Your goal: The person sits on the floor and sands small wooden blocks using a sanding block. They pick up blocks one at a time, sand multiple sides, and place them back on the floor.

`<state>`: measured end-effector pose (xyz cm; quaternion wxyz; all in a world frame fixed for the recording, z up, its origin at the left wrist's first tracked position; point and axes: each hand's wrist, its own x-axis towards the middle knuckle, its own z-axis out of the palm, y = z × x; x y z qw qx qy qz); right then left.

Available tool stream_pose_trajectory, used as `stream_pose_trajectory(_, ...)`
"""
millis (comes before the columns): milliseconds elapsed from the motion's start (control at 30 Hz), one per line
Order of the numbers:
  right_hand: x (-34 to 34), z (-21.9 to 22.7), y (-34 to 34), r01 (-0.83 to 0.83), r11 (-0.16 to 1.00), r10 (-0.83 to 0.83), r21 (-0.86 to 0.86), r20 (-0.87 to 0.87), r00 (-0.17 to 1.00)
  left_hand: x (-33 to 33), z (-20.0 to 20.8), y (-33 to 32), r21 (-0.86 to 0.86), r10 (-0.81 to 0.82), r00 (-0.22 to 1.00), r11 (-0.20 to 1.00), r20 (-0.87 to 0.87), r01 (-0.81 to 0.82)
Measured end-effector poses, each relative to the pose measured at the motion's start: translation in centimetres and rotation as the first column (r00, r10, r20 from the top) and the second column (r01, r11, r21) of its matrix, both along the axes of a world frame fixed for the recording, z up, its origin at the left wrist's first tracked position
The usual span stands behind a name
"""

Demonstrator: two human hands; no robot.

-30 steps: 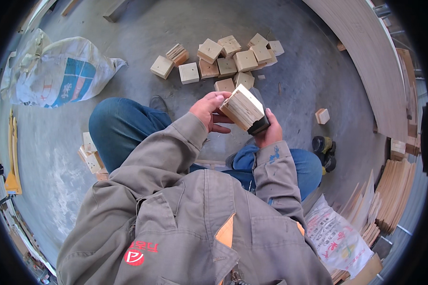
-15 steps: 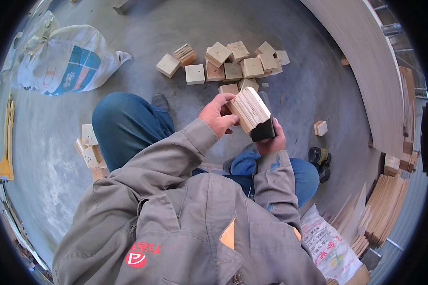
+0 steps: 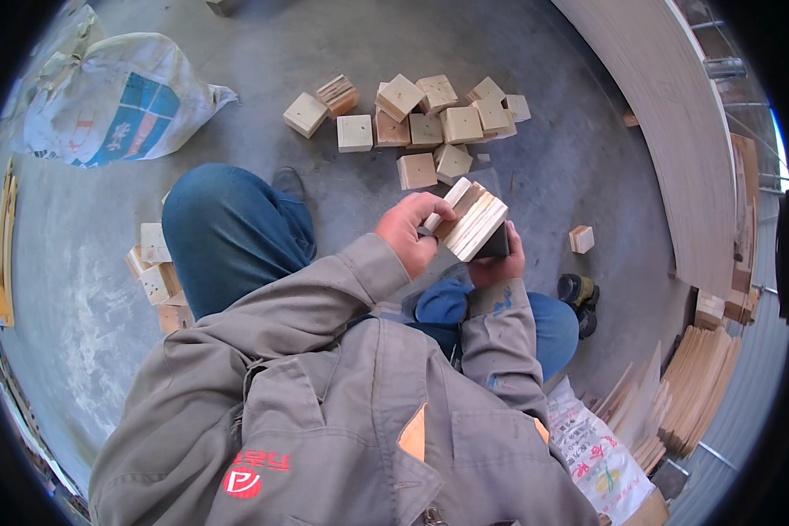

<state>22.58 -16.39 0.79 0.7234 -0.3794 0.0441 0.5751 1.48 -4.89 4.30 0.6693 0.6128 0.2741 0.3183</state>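
Observation:
A layered wooden block [image 3: 472,223] is held up in front of me, tilted, its striped ply edges showing. My left hand [image 3: 409,232] is closed on the block's left side, with the fingers bent over its edge. A small dark bit shows by the left fingers, too little to name. My right hand [image 3: 501,259] is wrapped around a black flat-sided piece [image 3: 494,244] that lies against the block's lower right face. What that black piece is, I cannot make out. Several similar pale wooden blocks [image 3: 354,134] lie in a loose group on the floor beyond my hands.
More blocks [image 3: 159,283] sit beside my left knee, and a single block [image 3: 581,238] lies at right. A black and yellow-green tool-like object [image 3: 579,294] rests near my right knee. A white sack [image 3: 105,110] stands far left; stacked wood strips [image 3: 698,386] and a large board [image 3: 675,131] are at right.
The block has turned in my hands, now showing a stepped, grooved side. My left fingers have shifted onto its upper left edge; my right hand keeps its hold on the black piece.

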Motion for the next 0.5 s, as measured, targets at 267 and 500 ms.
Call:
stream_pose_trajectory(267,-1.1,0.8,1.0,0.0,1.0,0.0,0.003,0.009,1.0,-0.6,1.9,0.7,-0.198,-0.041,0.998,0.98,-0.054,0.029)
stream_pose_trajectory(500,0.2,-1.0,0.3,-0.003,1.0,0.003,-0.019,0.04,0.999,-0.5,1.9,1.0,-0.363,-0.073,0.997,0.93,-0.024,0.06)
